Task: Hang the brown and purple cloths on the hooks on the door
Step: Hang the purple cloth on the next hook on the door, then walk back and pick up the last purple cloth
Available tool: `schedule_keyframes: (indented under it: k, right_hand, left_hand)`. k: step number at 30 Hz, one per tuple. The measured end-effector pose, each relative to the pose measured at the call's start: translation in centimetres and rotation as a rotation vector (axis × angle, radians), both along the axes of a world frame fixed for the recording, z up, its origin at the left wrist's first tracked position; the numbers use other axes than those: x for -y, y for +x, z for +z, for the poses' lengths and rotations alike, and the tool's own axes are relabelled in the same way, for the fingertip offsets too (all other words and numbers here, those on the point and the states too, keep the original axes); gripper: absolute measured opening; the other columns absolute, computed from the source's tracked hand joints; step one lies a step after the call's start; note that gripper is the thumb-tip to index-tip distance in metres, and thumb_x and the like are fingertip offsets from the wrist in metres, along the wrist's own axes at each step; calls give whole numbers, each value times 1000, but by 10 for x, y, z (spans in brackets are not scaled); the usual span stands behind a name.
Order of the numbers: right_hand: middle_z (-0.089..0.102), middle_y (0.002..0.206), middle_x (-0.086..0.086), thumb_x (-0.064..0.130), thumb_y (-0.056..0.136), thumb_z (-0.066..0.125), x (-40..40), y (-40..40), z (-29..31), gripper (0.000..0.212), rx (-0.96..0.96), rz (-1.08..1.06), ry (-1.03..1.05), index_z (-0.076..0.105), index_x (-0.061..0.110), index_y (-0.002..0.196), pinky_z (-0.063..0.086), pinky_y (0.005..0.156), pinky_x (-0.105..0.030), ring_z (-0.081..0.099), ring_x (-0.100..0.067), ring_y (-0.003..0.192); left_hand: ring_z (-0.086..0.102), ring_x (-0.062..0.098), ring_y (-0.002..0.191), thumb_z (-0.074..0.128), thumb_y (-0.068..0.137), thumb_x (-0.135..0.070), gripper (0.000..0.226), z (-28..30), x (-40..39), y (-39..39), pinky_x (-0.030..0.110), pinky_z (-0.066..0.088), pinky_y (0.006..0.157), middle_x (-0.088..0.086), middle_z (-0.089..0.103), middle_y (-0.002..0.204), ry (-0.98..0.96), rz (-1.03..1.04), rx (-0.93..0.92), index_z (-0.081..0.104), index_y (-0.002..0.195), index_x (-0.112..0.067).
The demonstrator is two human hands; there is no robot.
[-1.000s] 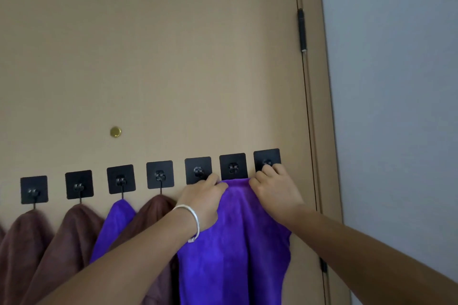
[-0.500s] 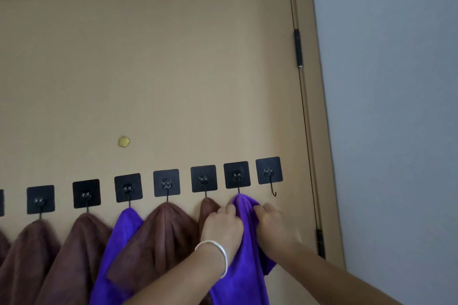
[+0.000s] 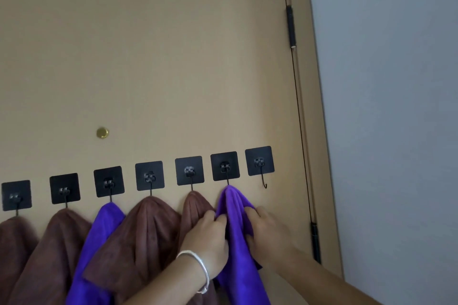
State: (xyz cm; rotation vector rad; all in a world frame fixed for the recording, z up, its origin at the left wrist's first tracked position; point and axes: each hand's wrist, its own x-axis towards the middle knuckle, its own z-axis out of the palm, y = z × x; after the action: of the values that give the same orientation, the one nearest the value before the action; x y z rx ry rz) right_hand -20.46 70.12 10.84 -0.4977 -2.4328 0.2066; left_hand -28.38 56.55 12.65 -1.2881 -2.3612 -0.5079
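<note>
Hanging from the sixth hook point(image 3: 225, 166) on the door point(image 3: 148, 57), a purple cloth point(image 3: 236, 218) is pinched from both sides, left hand point(image 3: 207, 238) and right hand point(image 3: 266, 233) each clamped on its folds, apparently to settle the drape; the end hook point(image 3: 259, 161) stays bare.

From my feed, the bottom edge cuts off every hanging cloth, and the left edge clips the leftmost brown cloth point(image 3: 14, 250). My left hand point(image 3: 207, 238) hides the lower part of the brown cloth point(image 3: 195, 208) beside it. The purple cloth point(image 3: 238, 230) covers most fingers of my right hand point(image 3: 267, 233), so its grip is unclear.
</note>
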Motion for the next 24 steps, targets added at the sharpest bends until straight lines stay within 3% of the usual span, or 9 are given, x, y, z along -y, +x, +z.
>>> schedule_keyframes:
  k: [5, 8, 12, 15, 20, 24]
  right_hand:
    - [44, 136, 4, 30, 89, 52, 9, 13, -11, 53, -131, 5, -6, 37, 28, 140, 38, 104, -29, 42, -16, 122]
    - [36, 145, 4, 32, 90, 52, 19, 22, -15, 58, -161, -28, 26, 32, 29, 144, 31, 111, -33, 33, -17, 132]
    - [41, 142, 2, 35, 88, 55, 34, 43, -13, 58, -165, -128, 122, 35, 28, 142, 34, 107, -36, 38, -21, 128]
    - [44, 141, -1, 37, 86, 58, 47, 62, -11, 58, -196, -260, 153, 39, 26, 140, 33, 108, -38, 39, -22, 129]
    - [49, 137, -4, 38, 84, 63, 79, 105, -20, 57, -169, -435, 166, 47, 22, 137, 33, 108, -48, 39, -26, 132]
    - [42, 145, 2, 49, 86, 56, 115, 136, -28, 60, -94, -645, 125, 41, 28, 140, 25, 114, -48, 27, -21, 140]
  left_hand:
    - [26, 9, 138, 49, 91, -40, 58, -9, 34, -12, 23, 30, 109, -10, 25, 149, 148, -31, -144, 32, 145, -30]
    - [17, 13, 143, 45, 92, -48, 61, -12, 39, -12, 29, 19, 114, -6, 23, 154, 100, -44, -228, 26, 148, -34]
    - [1, 18, 145, 34, 92, -57, 62, -9, 32, -11, 44, 3, 117, -7, 17, 157, 95, -62, -328, 18, 148, -39]
    - [1, 18, 145, 36, 91, -58, 62, -5, 26, -7, 49, 6, 116, -4, 17, 157, 145, -182, -303, 22, 148, -37]
    - [16, 27, 144, 42, 86, -57, 65, -21, 31, 9, 57, 19, 111, 6, 32, 152, 211, -425, -204, 36, 144, -30]
    - [20, 31, 142, 43, 85, -57, 67, -33, 30, 27, 59, 22, 109, 8, 35, 150, 207, -628, -129, 38, 144, -27]
